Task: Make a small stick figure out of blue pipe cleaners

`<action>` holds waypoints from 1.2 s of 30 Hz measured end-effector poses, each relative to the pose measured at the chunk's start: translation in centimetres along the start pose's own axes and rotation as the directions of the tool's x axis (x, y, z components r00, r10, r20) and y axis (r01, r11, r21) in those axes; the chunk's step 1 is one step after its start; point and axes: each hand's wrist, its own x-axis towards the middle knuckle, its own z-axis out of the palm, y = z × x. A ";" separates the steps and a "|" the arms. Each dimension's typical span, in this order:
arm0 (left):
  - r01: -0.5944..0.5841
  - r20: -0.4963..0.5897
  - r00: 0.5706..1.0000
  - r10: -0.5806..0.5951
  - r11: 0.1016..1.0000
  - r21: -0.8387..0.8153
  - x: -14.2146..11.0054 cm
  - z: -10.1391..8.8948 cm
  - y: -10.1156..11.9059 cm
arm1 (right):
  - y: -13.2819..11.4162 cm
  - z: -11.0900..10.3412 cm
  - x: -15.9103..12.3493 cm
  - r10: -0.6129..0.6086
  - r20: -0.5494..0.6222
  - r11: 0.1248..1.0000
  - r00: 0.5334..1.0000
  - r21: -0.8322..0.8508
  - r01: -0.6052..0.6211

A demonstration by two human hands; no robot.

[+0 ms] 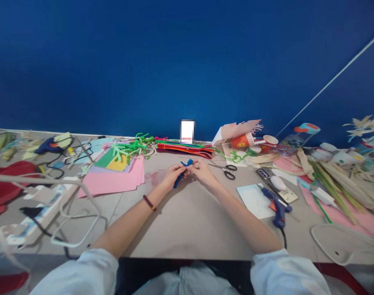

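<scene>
Both of my hands meet over the middle of the table, pinching a blue pipe cleaner (179, 180). Its top end is bent into a small curled knot, while a straight part hangs down below my left hand (172, 175). The fingers of my right hand (203, 171) are closed on the curled top part. Just behind the hands lies a bundle of coloured pipe cleaners (187, 150), mostly red and orange at the front. Black-handled scissors (229, 171) rest to the right of my right hand.
Pink paper sheets (111, 182) and bent green pipe cleaners (128, 148) lie left. A phone (187, 132) stands against the blue wall. Right are a blue glue gun (277, 208) on white paper, another phone (263, 174) and paper cups (240, 141). A power strip (47, 215) with loose cables sits front left.
</scene>
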 end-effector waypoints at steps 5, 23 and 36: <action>0.011 -0.080 0.997 -0.011 1.000 -0.009 -0.3 0.4 0.2 | -0.3 0.3 -0.2 -0.012 -0.029 1.000 0.999 -0.011 0.012; -0.078 -0.222 0.970 0.103 0.990 0.118 -0.4 0.6 0.3 | -0.5 0.0 0.1 -0.066 -0.083 0.991 0.994 -0.126 0.055; -0.074 -0.281 0.957 0.076 0.997 0.018 -0.1 0.3 0.1 | -0.8 0.4 -0.5 0.000 -0.040 0.997 0.999 -0.079 -0.003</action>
